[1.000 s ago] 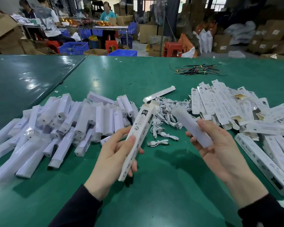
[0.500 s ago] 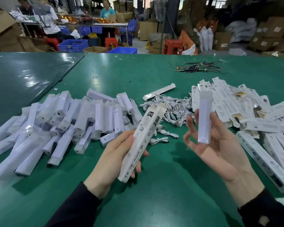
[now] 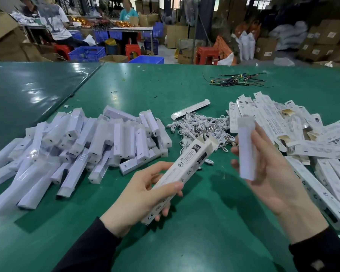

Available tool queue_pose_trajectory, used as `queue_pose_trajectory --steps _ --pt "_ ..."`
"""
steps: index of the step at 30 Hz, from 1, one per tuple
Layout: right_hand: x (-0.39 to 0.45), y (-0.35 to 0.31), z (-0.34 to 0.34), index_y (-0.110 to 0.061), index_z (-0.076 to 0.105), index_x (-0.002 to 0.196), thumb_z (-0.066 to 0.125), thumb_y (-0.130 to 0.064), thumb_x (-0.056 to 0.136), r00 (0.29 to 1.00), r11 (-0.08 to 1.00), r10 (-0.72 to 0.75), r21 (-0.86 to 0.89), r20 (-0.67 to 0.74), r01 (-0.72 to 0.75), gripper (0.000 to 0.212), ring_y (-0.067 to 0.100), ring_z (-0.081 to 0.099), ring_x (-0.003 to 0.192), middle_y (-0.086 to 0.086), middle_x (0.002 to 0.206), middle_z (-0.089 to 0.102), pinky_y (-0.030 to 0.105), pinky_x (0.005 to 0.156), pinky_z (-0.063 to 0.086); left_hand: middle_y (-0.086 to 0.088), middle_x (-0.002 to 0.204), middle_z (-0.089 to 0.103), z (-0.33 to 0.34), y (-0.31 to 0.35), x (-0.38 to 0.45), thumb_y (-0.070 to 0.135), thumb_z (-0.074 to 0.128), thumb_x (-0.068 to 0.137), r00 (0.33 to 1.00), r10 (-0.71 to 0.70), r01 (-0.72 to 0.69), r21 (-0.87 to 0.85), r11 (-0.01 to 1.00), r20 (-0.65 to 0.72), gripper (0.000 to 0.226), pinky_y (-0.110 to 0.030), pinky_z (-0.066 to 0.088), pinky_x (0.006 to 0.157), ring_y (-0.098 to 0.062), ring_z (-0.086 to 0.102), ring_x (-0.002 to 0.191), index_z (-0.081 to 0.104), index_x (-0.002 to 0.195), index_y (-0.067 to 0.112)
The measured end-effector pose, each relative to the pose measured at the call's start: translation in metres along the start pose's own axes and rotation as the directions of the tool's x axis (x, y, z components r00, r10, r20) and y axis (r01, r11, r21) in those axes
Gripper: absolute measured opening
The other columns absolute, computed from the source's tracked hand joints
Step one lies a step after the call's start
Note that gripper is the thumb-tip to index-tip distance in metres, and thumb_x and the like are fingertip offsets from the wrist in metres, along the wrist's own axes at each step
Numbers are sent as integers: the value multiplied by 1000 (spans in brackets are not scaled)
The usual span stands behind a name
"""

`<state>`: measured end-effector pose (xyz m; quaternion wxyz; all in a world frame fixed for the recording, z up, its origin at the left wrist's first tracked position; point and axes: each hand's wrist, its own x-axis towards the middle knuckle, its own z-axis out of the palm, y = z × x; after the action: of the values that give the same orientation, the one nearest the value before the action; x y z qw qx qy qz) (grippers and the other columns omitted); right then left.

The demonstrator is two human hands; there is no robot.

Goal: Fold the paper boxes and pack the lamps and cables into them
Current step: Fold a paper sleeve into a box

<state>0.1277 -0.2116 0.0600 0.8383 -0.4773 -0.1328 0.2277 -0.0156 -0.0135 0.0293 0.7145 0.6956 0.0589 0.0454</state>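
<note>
Meanwhile left hand [image 3: 139,195] holds box [image 3: 186,169] (open-ended), right hand [image 3: 273,177] lamp [image 3: 247,148].

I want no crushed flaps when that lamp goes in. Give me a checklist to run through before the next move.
1. Box firmly held: ok, left hand grips its lower half.
2. Box's far end open: ok, flaps stand apart there.
3. Lamp firmly held: ok, right hand holds it upright.
4. Lamp lined up with the opening: not ok, it stands apart to the right of the tilted box.
5. Cable already inside the box: cannot tell, the interior is hidden.
6. Spare cables nearby: ok, a pile lies on the table just beyond the box.
</note>
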Motion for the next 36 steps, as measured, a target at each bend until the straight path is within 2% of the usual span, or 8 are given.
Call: queue_pose_trajectory --steps 3,6,9,16,20,25,31,36 --pt "0 -2 0 -42 66 118 61 -20 82 993 993 -117 35 12 117 42 10 71 91 -6 109 73 31 73 60 -9 83 72 1 -1 -1 41 76 67 1000 -2 1 51 999 25 39 -23 43 41 -23 52 46 66 102 27" --pt "-1 -4 0 -38 60 126 59 -14 86 978 970 -206 130 -19 207 47 17 69 107 3 118 71 31 83 58 -9 81 71 1 -2 -1 40 76 65 999 -13 10 68 998 37 45 -23 42 40 -23 51 45 64 105 23" --pt "0 -4 3 -32 58 118 59 -9 85 952 934 -290 185 -101 304 39 21 65 115 5 129 65 30 84 57 -9 81 71 1 -2 0 39 77 65 999 -14 10 83 997 44 42 -23 42 39 -23 51 43 65 103 24" --pt "-2 6 4 -28 54 114 60 -13 85 963 966 -227 94 -144 242 33 21 70 105 15 113 71 13 61 55 -1 84 69 2 -3 0 23 77 74 996 -7 -6 144 990 88 28 -25 42 41 -23 53 45 67 101 24" --pt "1 3 3 -19 53 116 66 -14 79 964 982 -158 71 -213 176 40 21 72 100 13 112 72 13 59 55 -3 84 69 2 -3 -2 22 76 75 994 5 -20 143 990 105 27 -25 41 41 -24 53 45 68 101 20" --pt "4 4 -1 -10 57 112 62 -7 89 981 999 -37 4 -191 39 24 25 74 93 21 113 70 17 56 56 -4 82 69 2 -1 -2 30 77 72 995 15 -30 145 989 99 32 -25 41 40 -24 54 45 68 101 19" --pt "4 4 -2 -15 52 118 65 -6 88 955 985 -174 -50 -242 167 33 25 74 93 6 91 77 15 58 54 -6 79 71 1 -1 -2 34 75 71 994 9 -27 164 986 112 30 -23 43 39 -23 55 44 68 97 20" --pt "4 10 -4 -24 57 106 68 -8 88 919 949 -293 -200 -264 245 27 31 70 102 24 110 68 22 71 57 -4 81 70 3 -4 -2 25 76 74 997 1 -16 217 976 71 21 -24 42 40 -23 54 44 69 93 23"
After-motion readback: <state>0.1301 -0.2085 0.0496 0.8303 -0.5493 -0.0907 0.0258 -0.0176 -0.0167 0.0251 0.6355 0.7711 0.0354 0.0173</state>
